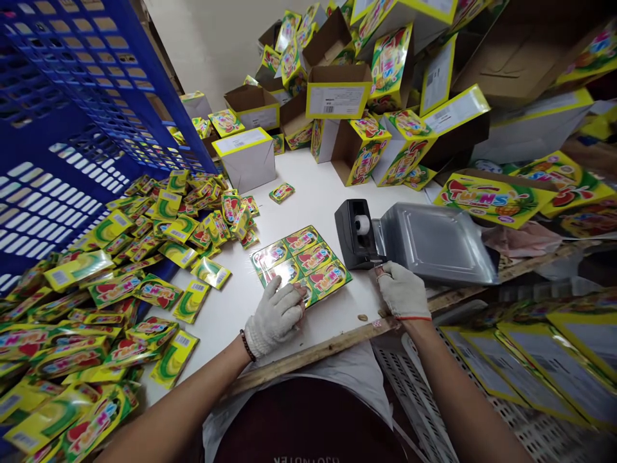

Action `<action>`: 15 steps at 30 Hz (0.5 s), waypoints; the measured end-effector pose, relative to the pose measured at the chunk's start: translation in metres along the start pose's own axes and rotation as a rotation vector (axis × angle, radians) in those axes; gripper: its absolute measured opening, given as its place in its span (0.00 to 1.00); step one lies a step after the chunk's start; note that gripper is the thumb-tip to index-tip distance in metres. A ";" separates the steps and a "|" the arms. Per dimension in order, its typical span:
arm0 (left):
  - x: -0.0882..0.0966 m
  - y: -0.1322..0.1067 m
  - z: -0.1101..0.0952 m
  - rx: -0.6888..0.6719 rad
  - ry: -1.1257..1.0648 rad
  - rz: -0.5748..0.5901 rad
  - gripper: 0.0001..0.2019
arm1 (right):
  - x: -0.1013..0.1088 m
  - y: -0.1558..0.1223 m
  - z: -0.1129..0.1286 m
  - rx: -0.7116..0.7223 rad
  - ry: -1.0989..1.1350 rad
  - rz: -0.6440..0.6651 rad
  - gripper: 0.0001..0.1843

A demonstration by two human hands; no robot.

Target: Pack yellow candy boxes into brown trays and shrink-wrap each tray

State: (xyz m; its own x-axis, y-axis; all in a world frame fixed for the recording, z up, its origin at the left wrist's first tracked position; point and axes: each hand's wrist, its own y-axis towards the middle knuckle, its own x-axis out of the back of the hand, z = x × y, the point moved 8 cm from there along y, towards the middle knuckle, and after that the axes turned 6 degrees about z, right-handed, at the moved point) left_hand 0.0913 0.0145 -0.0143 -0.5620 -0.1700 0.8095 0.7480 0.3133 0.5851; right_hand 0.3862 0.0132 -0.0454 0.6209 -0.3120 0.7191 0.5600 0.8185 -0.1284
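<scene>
My left hand (277, 316), in a white knit glove with bare fingertips, lies on the near left part of a flat block of TWINS candy packs (315, 260). Its fingers are stretched out over the packs, which sit side by side in rows under a shiny surface. To the right, my right hand (402, 290), gloved the same way, is closed in a pinch at the front cutting edge of a black tape dispenser (354, 235). A roll of clear tape (361, 224) sits in the dispenser; the strip at my fingertips hardly shows.
Loose packs (159, 289) spill from a tipped blue plastic crate (96, 96) at left. A stack of clear plastic sheets (436, 241) lies right of the dispenser. Open display boxes (337, 99) pile up behind. The wooden table edge (308, 357) runs in front of me.
</scene>
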 end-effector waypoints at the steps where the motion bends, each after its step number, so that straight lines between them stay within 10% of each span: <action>1: 0.002 0.001 -0.002 -0.011 0.029 -0.025 0.07 | 0.001 0.000 0.000 0.000 -0.064 0.016 0.10; 8: 0.004 -0.003 0.001 0.018 -0.108 -0.013 0.06 | -0.017 -0.033 -0.010 -0.128 0.005 0.263 0.13; 15: -0.006 -0.012 0.010 0.138 -0.237 0.045 0.08 | -0.092 -0.101 0.060 0.036 0.456 0.782 0.22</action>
State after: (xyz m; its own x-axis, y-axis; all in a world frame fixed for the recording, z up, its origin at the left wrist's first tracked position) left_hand 0.0821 0.0210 -0.0268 -0.6084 0.0655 0.7909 0.7282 0.4423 0.5235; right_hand 0.2396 -0.0115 -0.0581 0.9782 0.1851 0.0942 -0.1260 0.8894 -0.4395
